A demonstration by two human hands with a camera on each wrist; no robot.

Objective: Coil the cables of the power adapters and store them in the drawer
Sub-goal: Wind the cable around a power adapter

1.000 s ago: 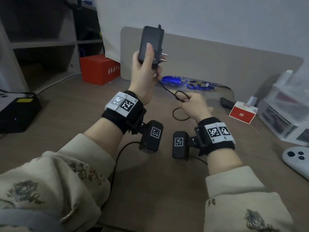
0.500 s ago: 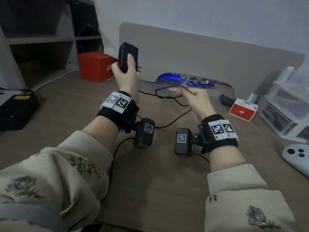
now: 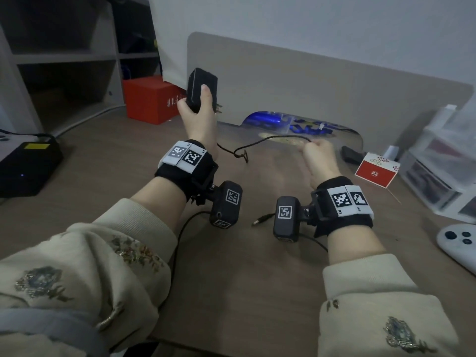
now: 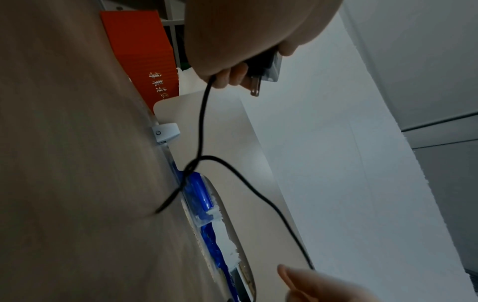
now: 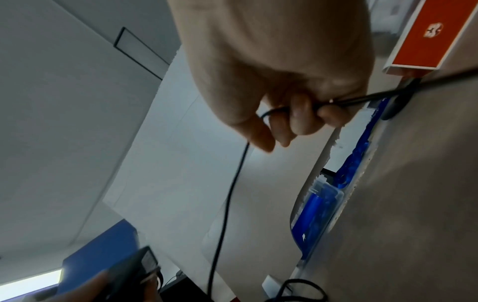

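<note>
A: The left hand (image 3: 198, 117) grips the black adapter (image 3: 201, 88) upright above the desk (image 3: 231, 279); the right hand (image 3: 319, 158) pinches its cable (image 3: 265, 140), which sags to the desk between them.

B: I'd wind even loops, keeping that kink near the adapter from tightening.

A: Brown desk, a red box (image 3: 152, 99) behind, a clear drawer unit (image 3: 443, 161) at right against a white wall.

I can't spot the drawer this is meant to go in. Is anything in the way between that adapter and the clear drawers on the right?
Partly. The left hand holds the adapter up. Between it and the drawers are the right hand gripping the cable and a small red box. The drawers look closed.
</note>
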